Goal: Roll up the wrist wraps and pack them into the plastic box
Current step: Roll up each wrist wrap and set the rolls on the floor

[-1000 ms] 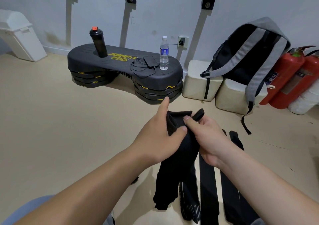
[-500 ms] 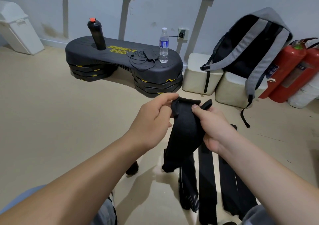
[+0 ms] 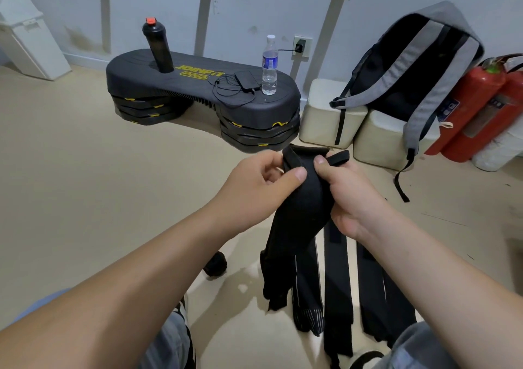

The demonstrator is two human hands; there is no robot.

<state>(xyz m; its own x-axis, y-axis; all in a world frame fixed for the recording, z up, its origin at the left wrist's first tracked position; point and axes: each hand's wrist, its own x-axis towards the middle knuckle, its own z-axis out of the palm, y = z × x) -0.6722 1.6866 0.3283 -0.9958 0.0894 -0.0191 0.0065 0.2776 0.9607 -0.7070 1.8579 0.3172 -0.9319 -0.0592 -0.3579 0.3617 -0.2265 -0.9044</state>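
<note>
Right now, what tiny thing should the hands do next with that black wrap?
Probably start curling the top end over. Both the left hand and right hand pinch the wrist wrap at its top, and the rest hangs loose, unrolled.

I see a black step platform (image 3: pixel 198 85) near the wall. On its left end stands a black bottle (image 3: pixel 157 48), on its right end a clear water bottle (image 3: pixel 269 65) beside a small black device (image 3: pixel 246 79). Right of the platform, a grey backpack (image 3: pixel 407 65) leans on two cream blocks (image 3: pixel 325 116), then red fire extinguishers (image 3: pixel 478 105). Far left of it is a white bin (image 3: pixel 25 37).
</note>
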